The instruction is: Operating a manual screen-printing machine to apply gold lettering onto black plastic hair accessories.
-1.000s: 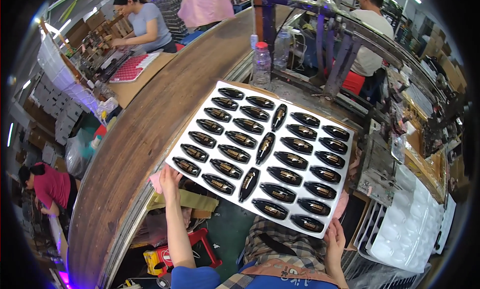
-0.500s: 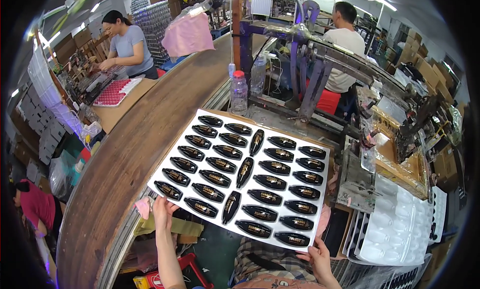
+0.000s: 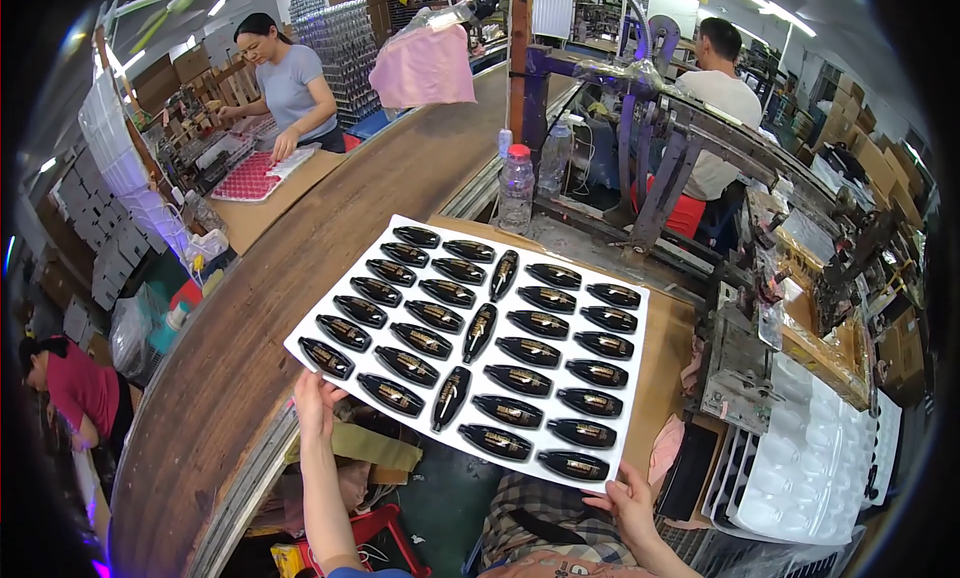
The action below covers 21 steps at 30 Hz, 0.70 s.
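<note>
A white tray is held tilted in front of me, filled with rows of glossy black pieces that taper at both ends and carry gold print. Most lie crosswise, while a middle column stands lengthwise. My left hand grips the near left corner, its fingers partly hidden under the tray. At the near right corner, my right hand pinches the edge with the thumb on the rim. The tray's far side is over a brown cardboard sheet; whether they touch I cannot tell.
A curved wooden bench runs along the left. Beyond the tray stand a red-capped plastic bottle and a metal press frame. At right are a printing screen frame and stacked white moulded trays. Other people work nearby.
The tray and both hands have shifted slightly left, baring more cardboard at its right. The view has turned a little left. Far left, a co-worker's hand now reaches over the red-and-white tray.
</note>
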Available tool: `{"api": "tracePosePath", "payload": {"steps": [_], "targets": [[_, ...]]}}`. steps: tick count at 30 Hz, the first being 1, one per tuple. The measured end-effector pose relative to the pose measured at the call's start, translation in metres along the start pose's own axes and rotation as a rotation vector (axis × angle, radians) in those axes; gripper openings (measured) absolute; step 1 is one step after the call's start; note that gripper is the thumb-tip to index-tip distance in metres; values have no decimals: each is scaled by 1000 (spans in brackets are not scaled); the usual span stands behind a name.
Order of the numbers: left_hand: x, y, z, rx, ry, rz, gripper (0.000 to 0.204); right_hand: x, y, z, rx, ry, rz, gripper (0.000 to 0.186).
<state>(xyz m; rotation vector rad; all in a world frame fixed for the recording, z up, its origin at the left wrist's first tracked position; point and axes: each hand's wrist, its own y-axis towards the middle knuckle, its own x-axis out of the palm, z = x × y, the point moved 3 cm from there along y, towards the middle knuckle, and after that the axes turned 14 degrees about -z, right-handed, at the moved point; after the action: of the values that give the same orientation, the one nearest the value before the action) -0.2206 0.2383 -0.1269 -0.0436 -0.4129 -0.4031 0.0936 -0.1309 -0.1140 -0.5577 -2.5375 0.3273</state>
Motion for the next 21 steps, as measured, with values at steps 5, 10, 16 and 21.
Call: {"api": "tracePosePath", "payload": {"steps": [5,10,16,21], "targets": [[-33,1,17,42,-36,44,24,18,28,10,3,-17,-89,43],[-77,-9,36,78,30,172,22,46,60,14,17,-33,-197,44],[-128,-30,50,100,76,253,25,76,99,19,103,-1,-274,45],[-170,-54,54,115,37,354,29,101,134,24,74,-6,-388,44]]}}
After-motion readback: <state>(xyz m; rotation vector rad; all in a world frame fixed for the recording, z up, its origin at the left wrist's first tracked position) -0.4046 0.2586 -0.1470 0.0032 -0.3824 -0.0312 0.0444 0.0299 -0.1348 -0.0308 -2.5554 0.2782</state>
